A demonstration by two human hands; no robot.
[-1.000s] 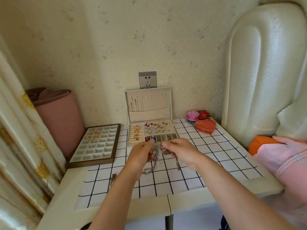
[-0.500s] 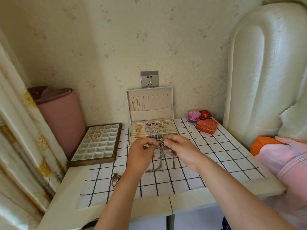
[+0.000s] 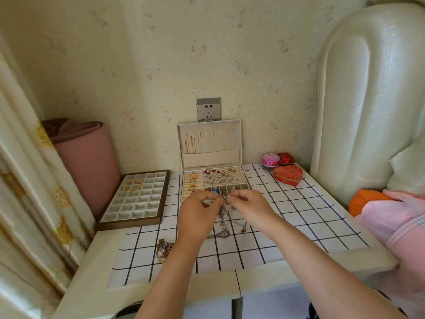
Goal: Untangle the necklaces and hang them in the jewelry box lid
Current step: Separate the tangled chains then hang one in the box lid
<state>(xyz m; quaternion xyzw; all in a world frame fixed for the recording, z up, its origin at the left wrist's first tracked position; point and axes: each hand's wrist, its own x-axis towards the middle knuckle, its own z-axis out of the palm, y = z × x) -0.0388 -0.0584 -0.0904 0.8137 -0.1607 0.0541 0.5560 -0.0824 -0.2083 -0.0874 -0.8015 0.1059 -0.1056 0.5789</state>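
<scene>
Between the two hands, just short of the open jewelry box (image 3: 245, 183), hangs a knot of silver necklaces (image 3: 222, 224). The left hand (image 3: 197, 217) pinches the top of the knot with thumb and forefinger, its other fingers curled in. The right hand (image 3: 249, 209) pinches the same spot from the other side, so the fingers (image 3: 232, 199) of both hands nearly meet. Below the fingers the chains drop in loose strands, and their lower ends lie on the checked cloth (image 3: 299, 229) that covers the tabletop (image 3: 92, 284).

Just beyond the fingers, the jewelry box shows compartments filled with small earrings and rings. Its lid (image 3: 212, 155) stands upright against the wall, with thin gold chains (image 3: 190, 142) hanging at the left end of its row of hooks. A wall socket (image 3: 208, 109) sits right above the lid.

Left of the fingers and nearer the person, beside the left forearm, a second tangle (image 3: 163, 247) of darker chains lies on the cloth. Further left and beyond it, a brown tray (image 3: 128, 224) of small square compartments holds a gold loop (image 3: 132, 185) near its far end.

Right of the fingers and well beyond them, a red heart-shaped box (image 3: 288, 174) rests on the cloth. A pink round box (image 3: 270, 159) and a small red box (image 3: 286, 158) sit behind it, near the wall.
</scene>
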